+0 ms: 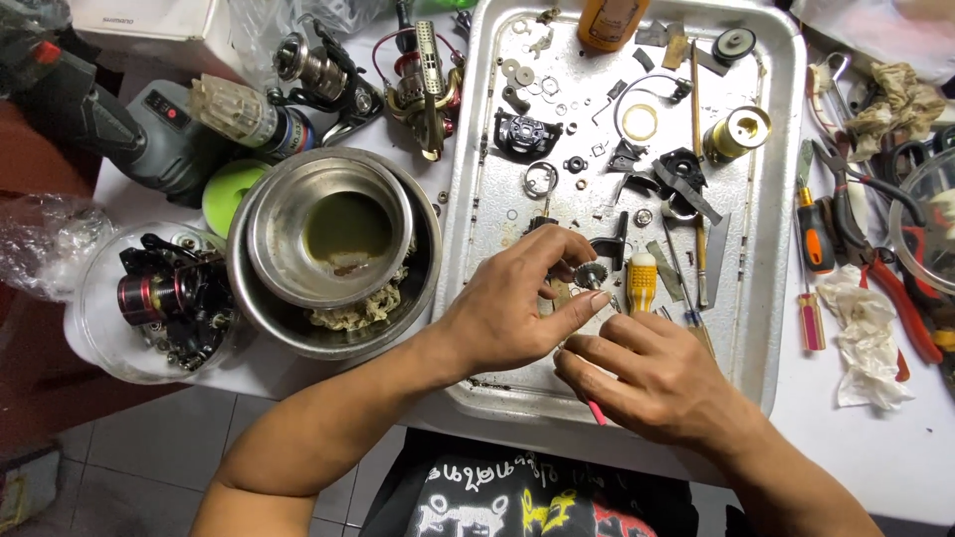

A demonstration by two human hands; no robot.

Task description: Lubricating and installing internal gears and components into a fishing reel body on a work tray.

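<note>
Right hand (pixel 652 383), small gear (pixel 591 274) between left fingers (pixel 587 304)

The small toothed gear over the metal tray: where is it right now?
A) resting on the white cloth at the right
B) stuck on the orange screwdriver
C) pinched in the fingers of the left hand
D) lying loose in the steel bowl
C: the small toothed gear sits between the thumb and fingertips of the left hand, above the metal tray, while the right hand works just beside it.

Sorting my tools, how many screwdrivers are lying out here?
3: a yellow-handled one on the tray by the hands, an orange-and-black one and a small orange one right of the tray. Others may be hidden.
</note>
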